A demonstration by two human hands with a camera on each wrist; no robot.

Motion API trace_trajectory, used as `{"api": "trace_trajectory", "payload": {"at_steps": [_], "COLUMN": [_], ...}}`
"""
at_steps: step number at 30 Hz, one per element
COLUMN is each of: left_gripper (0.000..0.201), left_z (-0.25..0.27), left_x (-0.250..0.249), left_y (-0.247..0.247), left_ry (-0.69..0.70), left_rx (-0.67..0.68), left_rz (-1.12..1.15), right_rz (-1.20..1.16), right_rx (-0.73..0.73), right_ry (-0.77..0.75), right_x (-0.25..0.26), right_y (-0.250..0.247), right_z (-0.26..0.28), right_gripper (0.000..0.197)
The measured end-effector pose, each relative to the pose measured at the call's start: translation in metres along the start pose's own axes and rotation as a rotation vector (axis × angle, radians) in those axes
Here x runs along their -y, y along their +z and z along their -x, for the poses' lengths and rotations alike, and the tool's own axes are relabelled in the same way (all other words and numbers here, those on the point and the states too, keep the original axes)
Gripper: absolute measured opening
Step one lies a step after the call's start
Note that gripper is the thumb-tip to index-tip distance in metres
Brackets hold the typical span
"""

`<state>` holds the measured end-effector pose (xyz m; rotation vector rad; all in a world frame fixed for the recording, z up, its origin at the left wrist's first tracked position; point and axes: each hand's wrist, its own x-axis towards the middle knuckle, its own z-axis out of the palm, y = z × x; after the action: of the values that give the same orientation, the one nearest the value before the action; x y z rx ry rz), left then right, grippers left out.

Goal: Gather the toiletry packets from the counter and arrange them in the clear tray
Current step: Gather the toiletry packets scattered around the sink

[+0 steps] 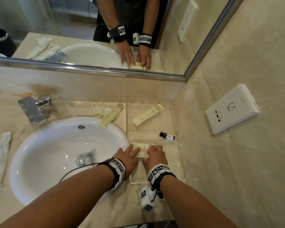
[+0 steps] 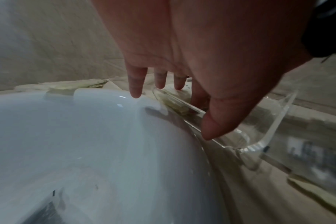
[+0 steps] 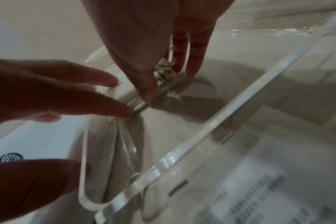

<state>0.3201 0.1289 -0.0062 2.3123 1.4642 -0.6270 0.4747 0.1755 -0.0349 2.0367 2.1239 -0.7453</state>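
Two hands meet on one cream toiletry packet (image 1: 142,150) at the near left end of the clear tray (image 1: 182,163), just right of the white sink (image 1: 56,155). My left hand (image 1: 127,159) lies with straight fingers on the packet's left part; my right hand (image 1: 155,156) has curled fingers and thumb clamped on its right part. Farther off, a long packet (image 1: 147,114) lies in the far compartment, a small dark bottle (image 1: 167,136) lies behind my knuckles, and more packets (image 1: 108,113) sit on the counter by the faucet (image 1: 34,109).
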Motion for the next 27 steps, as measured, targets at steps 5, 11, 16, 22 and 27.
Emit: {"api": "trace_trajectory", "payload": {"at_steps": [5, 11, 16, 22, 27], "left_gripper": [0.06, 0.064, 0.059, 0.06, 0.061], "left_z": [0.0, 0.001, 0.012, 0.046, 0.072], "left_x": [-0.001, 0.001, 0.01, 0.041, 0.082], "left_y": [-0.003, -0.002, -0.007, -0.033, -0.043], "left_ry": [-0.04, -0.022, 0.013, -0.186, -0.399], "left_rx": [0.006, 0.007, -0.062, -0.08, -0.117], "left_rz": [0.049, 0.074, 0.148, 0.296, 0.4], "right_rz": [0.014, -0.012, -0.101, -0.04, -0.035], "right_rx": [-0.008, 0.035, 0.059, -0.005, -0.067], "right_ry": [-0.006, -0.035, -0.016, -0.023, -0.104], "right_x": [0.004, -0.003, -0.004, 0.007, 0.037], "right_y": [0.0, -0.004, -0.012, -0.037, -0.061], "right_z": [-0.001, 0.0, 0.006, 0.014, 0.006], "right_gripper": [0.032, 0.033, 0.036, 0.043, 0.048]}}
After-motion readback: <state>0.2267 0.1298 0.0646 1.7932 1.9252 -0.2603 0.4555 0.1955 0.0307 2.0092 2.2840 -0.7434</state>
